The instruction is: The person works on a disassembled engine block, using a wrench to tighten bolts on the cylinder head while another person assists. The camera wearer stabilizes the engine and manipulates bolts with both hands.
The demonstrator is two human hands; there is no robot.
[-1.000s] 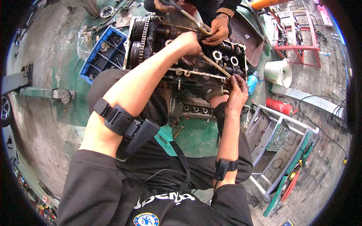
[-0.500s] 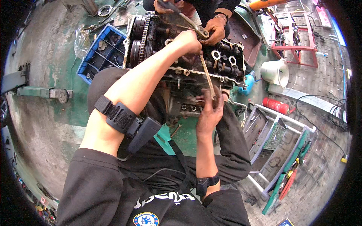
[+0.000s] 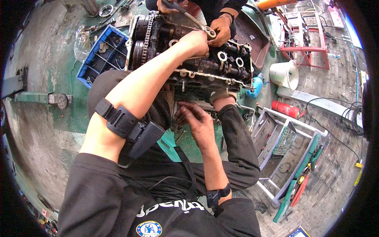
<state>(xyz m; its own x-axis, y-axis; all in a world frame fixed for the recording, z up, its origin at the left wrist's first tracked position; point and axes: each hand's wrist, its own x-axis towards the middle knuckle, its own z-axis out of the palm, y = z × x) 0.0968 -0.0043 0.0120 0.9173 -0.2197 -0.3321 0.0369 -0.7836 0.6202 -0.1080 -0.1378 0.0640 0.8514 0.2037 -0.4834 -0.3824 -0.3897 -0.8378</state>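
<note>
Blue tray (image 3: pixel 92 53) — pale piece (image 3: pixel 103 47) inside — beside engine (image 3: pixel 197 65)

- The left hand (image 3: pixel 196 42) is curling over its own grip, hiding whatever lies inside.
- The left forearm (image 3: pixel 146 89) is covering part of the engine assembly (image 3: pixel 215 67).
- The right hand (image 3: pixel 202 126) is blurring at its fingertips, concealing any hold.
- The top edge is cropping the co-worker (image 3: pixel 215 8).
- The bottom edge is cutting a blue-rimmed object (image 3: pixel 299 232).

The left hand (image 3: pixel 196 42) curls over a dark engine part (image 3: pixel 199 65) at twelve o'clock, beside a ratchet (image 3: pixel 196 22); the right hand (image 3: pixel 202 124) is central. A blue tray (image 3: pixel 90 56) lies at ten, a white bucket (image 3: pixel 278 74) at two.
</note>
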